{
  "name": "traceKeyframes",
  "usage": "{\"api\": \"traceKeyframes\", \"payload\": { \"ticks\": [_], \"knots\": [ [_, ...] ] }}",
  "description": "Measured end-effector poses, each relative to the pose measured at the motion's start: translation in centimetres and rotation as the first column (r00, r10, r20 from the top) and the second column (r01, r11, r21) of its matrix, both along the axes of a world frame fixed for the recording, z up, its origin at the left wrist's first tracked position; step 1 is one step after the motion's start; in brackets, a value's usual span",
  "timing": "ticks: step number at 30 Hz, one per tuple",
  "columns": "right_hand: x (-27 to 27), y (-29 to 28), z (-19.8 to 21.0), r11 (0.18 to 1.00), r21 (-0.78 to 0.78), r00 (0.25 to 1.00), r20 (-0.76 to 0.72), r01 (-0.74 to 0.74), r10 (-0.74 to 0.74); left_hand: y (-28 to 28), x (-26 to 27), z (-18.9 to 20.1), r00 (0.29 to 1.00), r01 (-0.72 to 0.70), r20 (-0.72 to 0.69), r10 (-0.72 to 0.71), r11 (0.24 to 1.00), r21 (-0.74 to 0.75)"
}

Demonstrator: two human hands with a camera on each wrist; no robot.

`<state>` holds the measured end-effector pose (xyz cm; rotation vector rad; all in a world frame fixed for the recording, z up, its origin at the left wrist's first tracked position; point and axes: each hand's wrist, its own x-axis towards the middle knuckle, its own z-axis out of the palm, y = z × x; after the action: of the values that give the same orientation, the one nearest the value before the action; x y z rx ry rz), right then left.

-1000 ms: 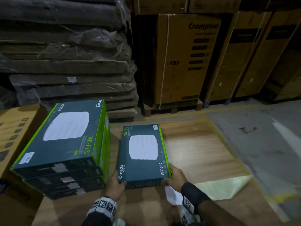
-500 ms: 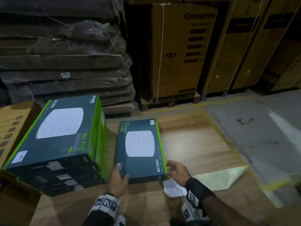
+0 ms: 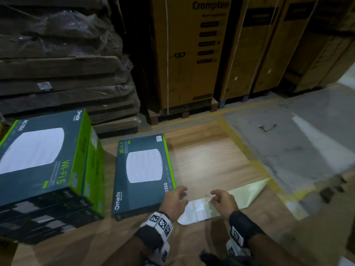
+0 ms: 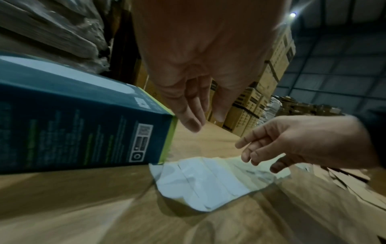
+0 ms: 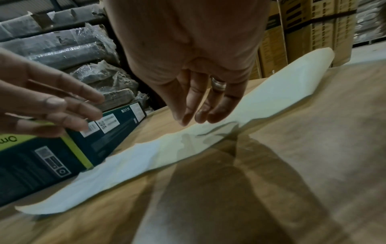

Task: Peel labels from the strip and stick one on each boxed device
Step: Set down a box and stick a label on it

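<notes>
A single dark teal Omada device box lies flat on the wooden surface, with a small white label on its far right corner. To its right lies the pale label strip, partly under both hands. My left hand hovers at the box's near right corner, fingers relaxed and holding nothing. My right hand hangs over the strip with loose fingers, also empty. A stack of three like boxes stands at the left.
Tall Crompton cartons on pallets stand behind, and wrapped flat cardboard is piled at the back left. The wooden surface ends at a yellow-taped edge on the right, with grey floor beyond.
Both hands have let go of the single box. The left hand slid right to the box's near right corner, and the right hand moved right over the label strip.
</notes>
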<state>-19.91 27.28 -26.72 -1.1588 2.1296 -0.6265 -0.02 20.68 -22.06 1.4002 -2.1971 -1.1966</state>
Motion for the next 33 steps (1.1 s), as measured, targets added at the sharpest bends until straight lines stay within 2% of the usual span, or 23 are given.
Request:
{"api": "traceKeyframes", "payload": {
  "ticks": [5, 8, 11, 15, 18, 24, 29, 33],
  "knots": [
    [-0.6, 0.7, -0.4, 0.995, 0.042, 0.994, -0.048, -0.092, 0.094, 0.4, -2.6, -2.0, 0.985, 0.094, 0.146, -0.094, 0.996, 0.003],
    [0.2, 0.4, -0.7, 0.975, 0.067, 0.972, -0.094, -0.210, 0.216, 0.7, -3.0, -2.9, 0.942, 0.130, 0.315, -0.118, 0.991, -0.016],
    [1.2, -0.2, -1.4, 0.962, 0.062, 0.954, -0.127, -0.265, 0.271, 1.1, -2.8, -3.7, 0.910, 0.121, 0.397, -0.116, 0.993, 0.012],
    [1.7, -1.0, -1.6, 0.949, 0.093, 0.931, -0.188, -0.300, 0.313, 1.4, -2.6, -4.5, 0.909, 0.073, 0.411, -0.070, 0.997, 0.009],
    [1.8, -1.3, -1.6, 0.936, 0.135, 0.908, -0.230, -0.326, 0.350, 1.6, -2.9, -4.6, 0.877, 0.135, 0.467, -0.116, 0.991, -0.007],
    [1.7, -1.5, -1.6, 0.921, 0.148, 0.892, -0.234, -0.362, 0.388, 1.8, -3.0, -5.0, 0.840, 0.162, 0.525, -0.135, 0.987, -0.005],
    [2.0, -1.3, -1.4, 0.907, 0.163, 0.874, -0.248, -0.389, 0.419, 2.0, -3.2, -5.2, 0.846, 0.128, 0.525, -0.091, 0.991, -0.033],
    [2.3, -1.6, -1.1, 0.858, 0.228, 0.801, -0.311, -0.460, 0.512, 2.1, -3.3, -5.0, 0.836, 0.155, 0.538, -0.107, 0.987, -0.044]
  ]
}}
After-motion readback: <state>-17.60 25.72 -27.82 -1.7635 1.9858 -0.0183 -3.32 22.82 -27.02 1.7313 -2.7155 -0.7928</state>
